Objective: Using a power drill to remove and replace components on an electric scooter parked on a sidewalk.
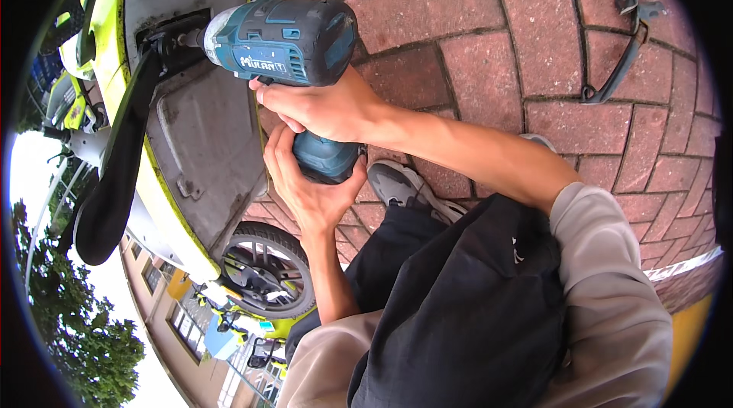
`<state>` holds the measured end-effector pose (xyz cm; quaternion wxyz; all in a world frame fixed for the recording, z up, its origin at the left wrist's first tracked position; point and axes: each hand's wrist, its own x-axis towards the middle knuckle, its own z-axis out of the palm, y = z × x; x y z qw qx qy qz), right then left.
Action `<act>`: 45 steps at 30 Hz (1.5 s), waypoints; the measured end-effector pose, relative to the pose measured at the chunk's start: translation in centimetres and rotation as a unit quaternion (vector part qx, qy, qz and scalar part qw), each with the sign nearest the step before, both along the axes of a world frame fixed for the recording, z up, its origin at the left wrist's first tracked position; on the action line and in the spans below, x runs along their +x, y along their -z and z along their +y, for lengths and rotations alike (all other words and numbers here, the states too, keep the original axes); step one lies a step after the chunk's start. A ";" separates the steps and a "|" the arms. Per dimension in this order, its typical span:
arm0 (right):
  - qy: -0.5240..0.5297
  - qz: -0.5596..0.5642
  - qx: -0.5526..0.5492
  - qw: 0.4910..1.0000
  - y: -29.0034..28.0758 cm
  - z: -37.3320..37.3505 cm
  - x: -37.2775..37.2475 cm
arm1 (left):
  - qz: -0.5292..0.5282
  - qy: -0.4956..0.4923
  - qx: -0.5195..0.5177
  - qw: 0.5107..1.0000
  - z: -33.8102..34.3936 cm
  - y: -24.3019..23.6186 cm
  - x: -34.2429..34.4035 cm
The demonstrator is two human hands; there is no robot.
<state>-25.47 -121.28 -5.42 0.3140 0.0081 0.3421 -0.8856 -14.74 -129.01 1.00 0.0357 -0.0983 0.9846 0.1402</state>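
Observation:
My right hand [332, 106] is wrapped round the handle of a teal and black cordless impact driver [282, 41]. From below, my left hand [309, 190] grips the teal battery [327, 154] at the handle's base, fingers on one side and thumb on the other. The driver's nose points left, and its bit reaches a dark bracket [172, 45] recessed in the grey underside panel [202, 133] of a yellow-green two-wheeler. What the bit's tip engages cannot be made out. A long black curved arm [114, 171] extends downward in the picture from that bracket.
A bent dark metal bar [622, 56] lies on the red brick paving [489, 72] at the far right. Behind my left forearm is a black-tyred wheel [267, 270]. My shoe [405, 182] stands just right of the battery. More two-wheelers, a building and trees show at lower left.

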 end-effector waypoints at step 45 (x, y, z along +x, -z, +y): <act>-0.028 -0.248 -0.182 0.951 -4.2 0.1 -0.3 | -0.107 -0.009 -0.076 0.991 1.7 -8.9 -2.3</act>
